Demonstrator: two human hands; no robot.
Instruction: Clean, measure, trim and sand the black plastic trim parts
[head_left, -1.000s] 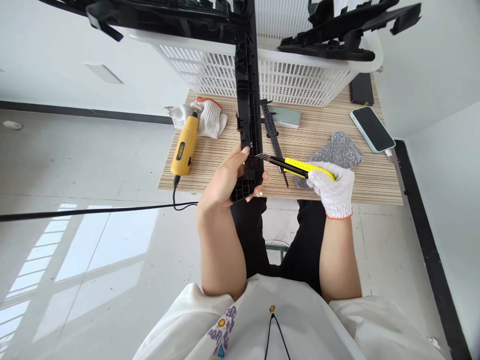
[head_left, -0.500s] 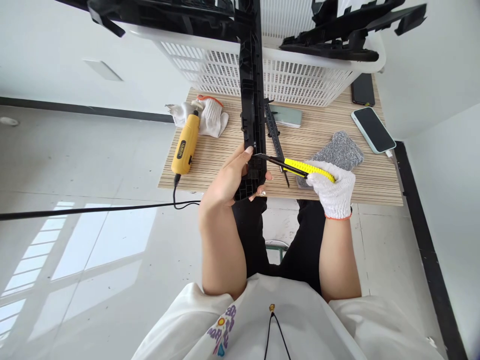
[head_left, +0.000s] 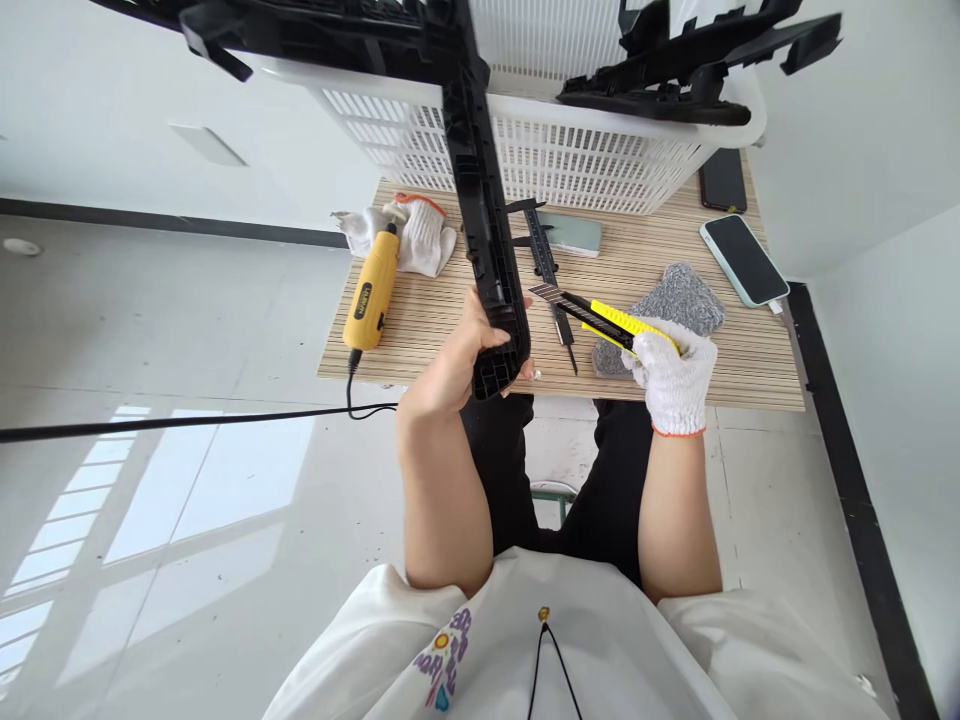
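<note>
A long black plastic part (head_left: 484,200) runs from the top of the view down to the table's front edge. Bare and wrapped round its lower end, my left hand (head_left: 469,345) holds it with the thumb on top. My right hand (head_left: 671,370), in a white knitted glove, grips a yellow and black utility knife (head_left: 615,322). The knife's blade is out and points left, a little to the right of the black part and apart from it. Black calipers (head_left: 546,255) lie on the table behind the blade.
A white basket (head_left: 600,160) holding more black parts (head_left: 675,75) stands at the back. On the wooden table (head_left: 420,320) are a yellow rotary tool (head_left: 373,290), a white glove (head_left: 426,235), a grey-green block (head_left: 574,234), a grey cloth (head_left: 682,300) and two phones (head_left: 745,260).
The black part has tilted, its middle swinging left. The knife has moved right, off the part, and my left thumb sits lower on it.
</note>
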